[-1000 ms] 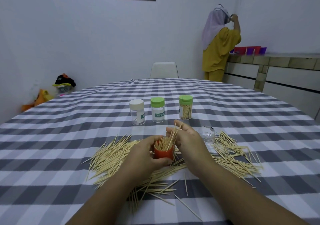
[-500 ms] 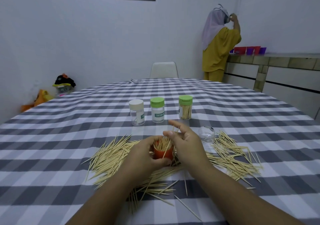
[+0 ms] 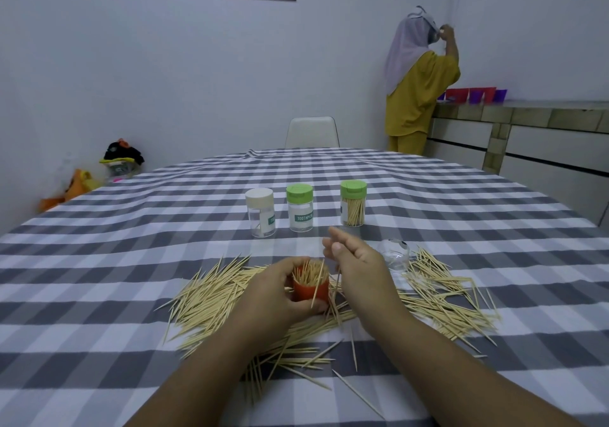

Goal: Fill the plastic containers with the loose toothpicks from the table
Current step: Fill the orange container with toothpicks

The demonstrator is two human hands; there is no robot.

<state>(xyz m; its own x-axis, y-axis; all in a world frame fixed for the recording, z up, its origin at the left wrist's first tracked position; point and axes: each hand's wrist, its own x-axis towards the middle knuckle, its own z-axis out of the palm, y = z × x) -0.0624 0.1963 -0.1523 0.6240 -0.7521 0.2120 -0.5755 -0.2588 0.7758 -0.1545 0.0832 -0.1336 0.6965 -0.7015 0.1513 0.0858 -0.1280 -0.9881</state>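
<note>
A wide stretch of checked tablecloth [image 3: 99,262] lies to the left. Loose toothpicks [image 3: 211,298] are fanned out beside the left hand [image 3: 273,295], by which an orange container [image 3: 310,290], bristling with sticks, is gripped. Just right, the right hand [image 3: 356,265] is held above it, fingers relaxed. Further toothpicks are spread rightward, near a clear lid [image 3: 393,255].

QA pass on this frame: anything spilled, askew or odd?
Yes. One toothpick leans against the outside of the red container gripped by the left hand instead of standing inside. A clear container lies tipped over near the right hand.
</note>
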